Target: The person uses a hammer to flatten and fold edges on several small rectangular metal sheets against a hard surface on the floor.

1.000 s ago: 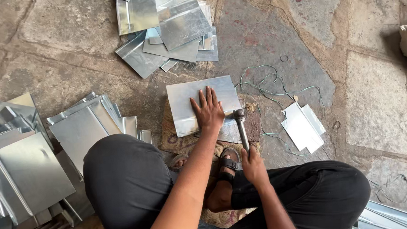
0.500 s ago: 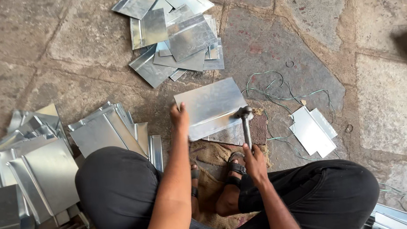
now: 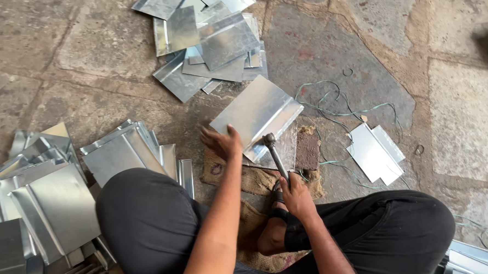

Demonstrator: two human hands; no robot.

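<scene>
Folded metal sheet: galvanised, one lengthwise bend, lying tilted on the stone floor just ahead of the seated person's knees, its near edge over a flat grey block and a burlap sack.

Left hand: fingers spread, at the sheet's near-left corner; looks to be touching the edge, but motion blur leaves grip uncertain.

Right hand: clamped round the handle of a hammer, head resting at the sheet's near edge.

Risk (judgement): the left fingers sit close to the hammer head, so a glancing blow could catch them; the raw sheet edge could cut; a sheet propped unevenly on the block could skid when struck.

Containers: none seen. Loose heaps instead: bent sheets at left, a scattered pile beyond, two small pieces at right. Greenish wire trails beside the sheet.
</scene>
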